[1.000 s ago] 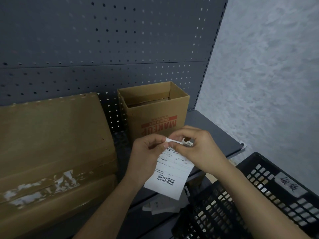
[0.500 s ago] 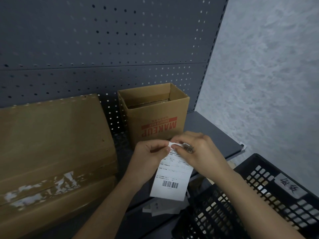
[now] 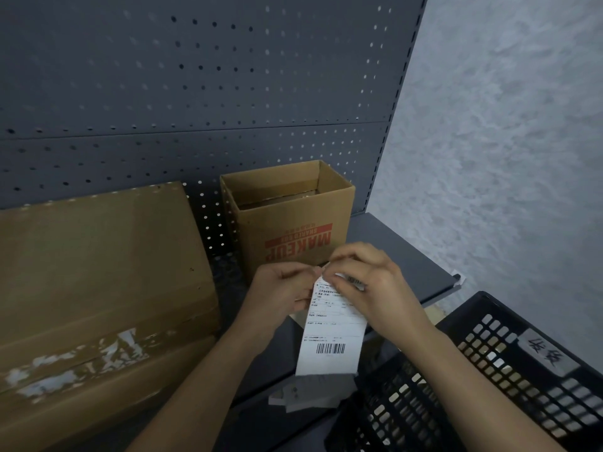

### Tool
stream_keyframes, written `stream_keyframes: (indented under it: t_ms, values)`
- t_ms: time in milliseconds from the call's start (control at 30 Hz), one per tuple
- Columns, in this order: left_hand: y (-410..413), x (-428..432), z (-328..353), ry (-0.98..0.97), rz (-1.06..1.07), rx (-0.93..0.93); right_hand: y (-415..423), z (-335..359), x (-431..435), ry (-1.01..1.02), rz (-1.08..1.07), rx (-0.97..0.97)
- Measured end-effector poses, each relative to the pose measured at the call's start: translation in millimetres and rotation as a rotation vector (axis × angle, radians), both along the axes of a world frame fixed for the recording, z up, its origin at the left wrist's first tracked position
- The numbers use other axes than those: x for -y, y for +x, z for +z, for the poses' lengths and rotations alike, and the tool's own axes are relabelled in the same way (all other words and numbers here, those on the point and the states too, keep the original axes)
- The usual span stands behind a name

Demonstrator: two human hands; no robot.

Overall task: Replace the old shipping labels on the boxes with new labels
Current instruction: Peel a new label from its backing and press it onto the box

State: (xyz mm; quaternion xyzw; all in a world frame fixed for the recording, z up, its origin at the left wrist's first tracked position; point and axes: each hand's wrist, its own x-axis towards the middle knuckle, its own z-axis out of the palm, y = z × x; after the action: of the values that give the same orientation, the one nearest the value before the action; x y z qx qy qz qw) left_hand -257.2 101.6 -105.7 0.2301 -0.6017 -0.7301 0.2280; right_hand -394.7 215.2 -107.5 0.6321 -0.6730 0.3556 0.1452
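A white shipping label (image 3: 331,334) with a barcode hangs in front of me over the shelf edge. My left hand (image 3: 277,295) pinches its top left corner. My right hand (image 3: 368,285) pinches the top edge, where a strip is folded back under the fingers. A small open cardboard box (image 3: 293,220) printed MAKEUP stands upside-down-lettered behind the hands. A large closed cardboard box (image 3: 98,282) lies at the left, with torn white label residue (image 3: 81,360) on its front face.
The boxes sit on a dark grey shelf (image 3: 401,256) backed by a pegboard (image 3: 195,93). A black plastic crate (image 3: 489,386) with a handwritten tag stands at the lower right. Loose paper scraps (image 3: 306,393) lie on the shelf's front edge. A grey wall is at the right.
The label has swung from a slant to hang nearly straight down. Both hands stay at its top edge, with the right fingers working the folded strip.
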Motion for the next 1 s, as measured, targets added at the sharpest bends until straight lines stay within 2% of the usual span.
stream_keyframes:
  t_ms: [433,667,1000]
  values:
    - [-21,15,-11,-0.038,0.105,0.136,-3,-2,-14,0.066,0.070,-0.120]
    - [-34,18,-22,0.043,0.173,0.140,-6,-1,-29,0.162,0.042,-0.067]
    - [-37,20,-29,0.069,0.199,0.224,0,11,-42,0.176,0.075,-0.037]
